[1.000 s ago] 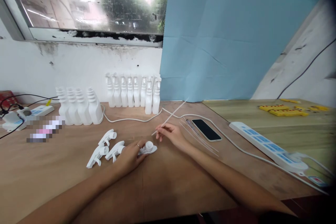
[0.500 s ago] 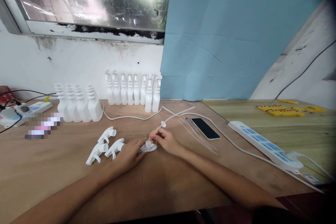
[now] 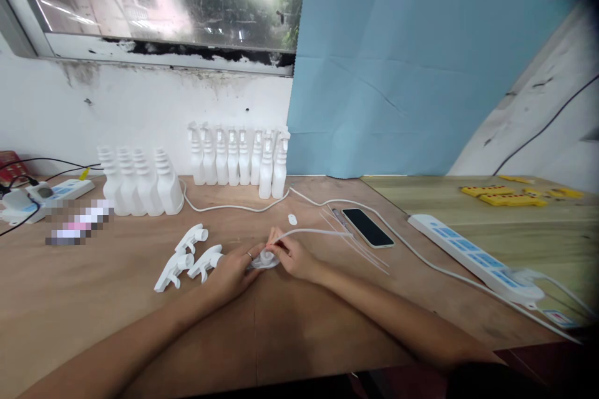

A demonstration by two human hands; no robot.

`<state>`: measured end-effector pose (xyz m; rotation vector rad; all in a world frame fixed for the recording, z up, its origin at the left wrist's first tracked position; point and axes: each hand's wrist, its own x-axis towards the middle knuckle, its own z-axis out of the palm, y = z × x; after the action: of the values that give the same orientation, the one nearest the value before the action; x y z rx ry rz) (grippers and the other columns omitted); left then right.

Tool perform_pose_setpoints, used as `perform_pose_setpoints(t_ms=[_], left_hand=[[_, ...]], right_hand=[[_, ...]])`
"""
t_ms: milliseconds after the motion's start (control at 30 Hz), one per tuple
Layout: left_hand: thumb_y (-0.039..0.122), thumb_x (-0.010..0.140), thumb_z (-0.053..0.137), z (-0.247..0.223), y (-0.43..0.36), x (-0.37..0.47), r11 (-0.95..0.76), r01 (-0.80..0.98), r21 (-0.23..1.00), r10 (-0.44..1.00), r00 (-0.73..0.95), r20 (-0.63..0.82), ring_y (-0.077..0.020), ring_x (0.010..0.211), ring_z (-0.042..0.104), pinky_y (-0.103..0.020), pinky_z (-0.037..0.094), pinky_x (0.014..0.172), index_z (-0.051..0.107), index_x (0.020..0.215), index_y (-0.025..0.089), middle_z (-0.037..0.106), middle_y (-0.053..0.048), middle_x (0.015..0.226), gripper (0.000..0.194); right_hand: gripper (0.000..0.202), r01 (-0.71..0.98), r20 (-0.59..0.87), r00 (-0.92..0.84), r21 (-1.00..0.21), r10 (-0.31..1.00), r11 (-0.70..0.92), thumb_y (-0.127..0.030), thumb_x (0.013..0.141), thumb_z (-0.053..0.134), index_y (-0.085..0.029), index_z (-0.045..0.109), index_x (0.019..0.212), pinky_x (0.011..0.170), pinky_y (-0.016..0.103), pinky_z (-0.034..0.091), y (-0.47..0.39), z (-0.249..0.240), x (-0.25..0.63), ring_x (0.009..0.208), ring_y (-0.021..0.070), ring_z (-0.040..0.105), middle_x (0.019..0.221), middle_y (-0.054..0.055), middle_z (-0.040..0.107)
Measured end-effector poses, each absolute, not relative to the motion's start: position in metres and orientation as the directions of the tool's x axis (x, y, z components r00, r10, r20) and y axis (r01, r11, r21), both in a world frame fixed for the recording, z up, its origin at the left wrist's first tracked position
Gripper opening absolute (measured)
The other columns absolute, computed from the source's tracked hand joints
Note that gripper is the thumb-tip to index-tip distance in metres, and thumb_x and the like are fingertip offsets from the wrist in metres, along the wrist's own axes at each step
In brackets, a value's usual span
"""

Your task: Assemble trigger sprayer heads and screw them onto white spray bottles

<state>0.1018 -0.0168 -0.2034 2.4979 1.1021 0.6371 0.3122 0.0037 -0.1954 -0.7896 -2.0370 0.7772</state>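
Note:
My left hand [image 3: 238, 268] is closed around a white spray head [image 3: 266, 259] low over the table, its fingers hiding part of it. A thin translucent tube [image 3: 318, 231] is pinched near its end in my right hand [image 3: 292, 255], right at the spray head. From there the tube bends over and runs off to the right. Whether its end sits inside the spray head is hidden by my fingers. Several white spray heads [image 3: 174, 270] lie just left of my left hand. More thin tubes [image 3: 358, 246] lie flat on the table to the right.
Capped spray bottles [image 3: 233, 159] and open bottles [image 3: 140, 184] stand along the wall. A phone [image 3: 368, 227], a white cable [image 3: 421, 260] and a power strip [image 3: 472, 257] lie right. Another power strip [image 3: 70, 189] is far left; yellow pieces [image 3: 510, 199] lie back right.
The tube was slanting up and back to the right; now it curves over and its free part reaches lower and further right. My right hand has shifted slightly, while my left hand looks nearly still.

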Motion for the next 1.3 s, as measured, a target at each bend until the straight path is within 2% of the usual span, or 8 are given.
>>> perform_pose_setpoints(t_ms=[333, 667, 800, 867, 967, 1133, 1233, 1300], left_hand=[[0.023, 0.092, 0.055, -0.201, -0.016, 0.103, -0.639, 0.560, 0.528, 0.750, 0.605, 0.266, -0.0246, 0.115, 0.061, -0.037, 0.050, 0.098, 0.049, 0.140, 0.025, 0.062, -0.008, 0.130, 0.048], [0.022, 0.091, 0.054, -0.198, -0.018, 0.105, -0.634, 0.537, 0.557, 0.750, 0.603, 0.272, -0.0268, 0.115, 0.061, -0.038, 0.049, 0.098, 0.055, 0.132, 0.023, 0.062, -0.009, 0.129, 0.041], [0.023, 0.091, 0.054, -0.194, -0.019, 0.107, -0.591, 0.515, 0.621, 0.770, 0.589, 0.246, -0.0258, 0.114, 0.061, -0.037, 0.048, 0.097, 0.053, 0.130, 0.024, 0.065, -0.008, 0.124, 0.039], [0.023, 0.089, 0.057, -0.193, -0.020, 0.107, -0.527, 0.520, 0.673, 0.812, 0.542, 0.217, -0.0241, 0.102, 0.065, -0.035, 0.049, 0.089, 0.046, 0.133, 0.023, 0.068, -0.007, 0.112, 0.046], [0.028, 0.085, 0.061, -0.190, -0.022, 0.107, -0.419, 0.514, 0.749, 0.875, 0.450, 0.180, -0.0199, 0.078, 0.064, -0.031, 0.049, 0.073, 0.034, 0.132, 0.022, 0.065, -0.002, 0.096, 0.054], [0.046, 0.087, 0.061, -0.165, -0.029, 0.112, -0.351, 0.388, 0.852, 0.824, 0.560, 0.084, -0.0170, 0.070, 0.062, -0.026, 0.046, 0.062, 0.030, 0.118, 0.023, 0.063, 0.000, 0.086, 0.049], [0.046, 0.090, 0.056, -0.131, -0.011, 0.099, -0.465, 0.421, 0.779, 0.771, 0.626, 0.121, -0.0193, 0.075, 0.064, -0.028, 0.048, 0.065, 0.037, 0.123, 0.022, 0.065, -0.001, 0.088, 0.045], [0.048, 0.093, 0.048, -0.105, 0.017, 0.078, -0.493, 0.581, 0.648, 0.865, 0.409, 0.291, -0.0210, 0.077, 0.065, -0.032, 0.050, 0.071, 0.047, 0.120, 0.020, 0.066, -0.005, 0.093, 0.039]], right_hand=[[0.020, 0.179, 0.654, -0.460, -0.594, 0.600, 0.785, -0.031, 0.095, 0.053, -0.020, 0.048, 0.078, 0.062, 0.026, 0.039, 0.012, -0.206, 0.311, 0.066, 0.0131, 0.047, 0.075, -0.001, 0.048], [0.024, 0.201, 0.610, -0.477, -0.625, 0.633, 0.754, -0.026, 0.093, 0.055, -0.020, 0.045, 0.072, 0.061, 0.025, 0.037, 0.008, -0.204, 0.306, 0.063, 0.0116, 0.044, 0.070, -0.003, 0.044], [0.015, 0.201, 0.487, -0.491, -0.743, 0.722, 0.638, -0.032, 0.093, 0.058, -0.019, 0.055, 0.100, 0.063, 0.024, 0.042, 0.006, -0.202, 0.313, 0.067, 0.0113, 0.050, 0.080, 0.000, 0.054], [0.038, 0.168, 0.500, -0.471, -0.758, 0.727, 0.630, -0.027, 0.094, 0.054, -0.020, 0.043, 0.130, 0.067, 0.025, 0.047, 0.004, -0.200, 0.321, 0.072, 0.0112, 0.054, 0.101, 0.005, 0.058], [0.062, 0.258, 0.643, -0.486, -0.541, 0.592, 0.800, -0.012, 0.091, 0.047, -0.025, 0.024, 0.147, 0.080, 0.034, 0.051, 0.001, -0.193, 0.336, 0.092, 0.0158, 0.059, 0.131, 0.016, 0.047], [0.046, 0.337, 0.588, -0.791, 0.189, 0.169, 0.922, -0.011, 0.090, 0.047, -0.022, 0.046, 0.135, 0.092, 0.047, 0.044, 0.002, -0.181, 0.346, 0.116, 0.0267, 0.055, 0.127, 0.015, 0.059], [0.036, 0.334, 0.620, -0.779, 0.285, 0.093, 0.898, -0.018, 0.094, 0.043, -0.016, 0.049, 0.130, 0.087, 0.042, 0.047, 0.000, -0.174, 0.343, 0.106, 0.0243, 0.061, 0.113, 0.015, 0.067], [0.037, 0.352, 0.672, -0.735, 0.270, 0.087, 0.896, -0.020, 0.093, 0.047, -0.015, 0.049, 0.129, 0.084, 0.040, 0.048, -0.002, -0.169, 0.344, 0.102, 0.0238, 0.063, 0.111, 0.016, 0.068]])
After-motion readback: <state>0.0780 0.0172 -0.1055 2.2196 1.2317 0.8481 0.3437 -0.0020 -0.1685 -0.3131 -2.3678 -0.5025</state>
